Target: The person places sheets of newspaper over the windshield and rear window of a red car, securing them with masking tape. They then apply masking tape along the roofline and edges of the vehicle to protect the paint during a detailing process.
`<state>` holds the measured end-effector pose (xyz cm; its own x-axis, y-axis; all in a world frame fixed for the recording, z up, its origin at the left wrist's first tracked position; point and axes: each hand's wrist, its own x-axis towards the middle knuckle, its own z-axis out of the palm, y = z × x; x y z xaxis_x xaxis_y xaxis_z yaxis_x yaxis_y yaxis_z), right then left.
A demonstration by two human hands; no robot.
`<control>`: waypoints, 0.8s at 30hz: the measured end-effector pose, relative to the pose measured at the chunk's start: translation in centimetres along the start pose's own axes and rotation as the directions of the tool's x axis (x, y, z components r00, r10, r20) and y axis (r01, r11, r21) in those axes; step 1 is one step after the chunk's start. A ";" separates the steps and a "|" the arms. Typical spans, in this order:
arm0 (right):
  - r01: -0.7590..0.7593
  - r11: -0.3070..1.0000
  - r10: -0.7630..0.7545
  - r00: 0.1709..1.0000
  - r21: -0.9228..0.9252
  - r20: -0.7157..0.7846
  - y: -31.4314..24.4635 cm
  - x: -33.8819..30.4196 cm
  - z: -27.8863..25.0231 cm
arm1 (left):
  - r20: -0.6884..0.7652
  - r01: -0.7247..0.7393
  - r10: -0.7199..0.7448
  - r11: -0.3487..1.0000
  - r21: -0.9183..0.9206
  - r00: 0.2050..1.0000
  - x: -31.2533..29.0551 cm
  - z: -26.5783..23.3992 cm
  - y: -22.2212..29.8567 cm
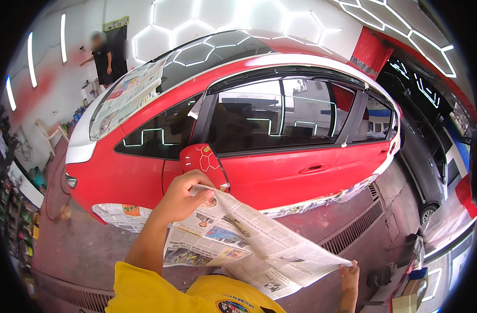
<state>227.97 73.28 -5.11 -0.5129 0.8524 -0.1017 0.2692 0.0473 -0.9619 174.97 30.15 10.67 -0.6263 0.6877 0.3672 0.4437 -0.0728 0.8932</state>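
Note:
A newspaper sheet [249, 232] is stretched between my two hands, in front of a red and white car [280, 172]. My left hand [183, 198] pinches its upper left corner, just below the red side mirror [203, 163]. Off to the lower right, my right hand [349, 274] grips the opposite edge between thumb and fingers. The sheet sags and hangs in folds between them. More newspaper covers the car's windshield [131, 96], its front wheel area [121, 216] and the lower sill [322, 195].
A person in dark clothes [102, 60] stands beyond the car's front. Floor drain grates [353, 227] run alongside the car. A dark car [421, 151] is parked at the right. Shelves of small items [16, 224] line the left; a cardboard box [408, 297] sits lower right.

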 end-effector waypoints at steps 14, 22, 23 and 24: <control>0.242 0.968 -0.221 0.948 -0.068 0.229 -8.2 35.9 -8.2 | -0.237 0.142 -0.120 0.987 0.080 0.964 14.8 16.8 -0.5; 0.550 0.833 -0.521 0.745 0.058 0.416 -23.1 57.9 -0.5 | -0.360 0.313 -0.185 0.888 0.338 0.915 23.4 13.2 -3.6; 0.571 0.820 -0.527 0.723 0.041 0.447 -24.8 60.0 0.5 | -0.402 0.315 -0.136 0.851 0.421 0.906 24.8 12.6 -4.4; 0.616 0.787 -0.564 0.698 0.030 0.442 -26.3 61.8 1.5 | -0.422 0.327 -0.133 0.841 0.432 0.897 26.3 12.4 -4.8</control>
<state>187.96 123.93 13.56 -0.8701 0.3379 0.3589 -0.1288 0.5469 -0.8272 164.32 57.49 12.80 -0.8909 0.3221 0.3203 0.4448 0.4756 0.7589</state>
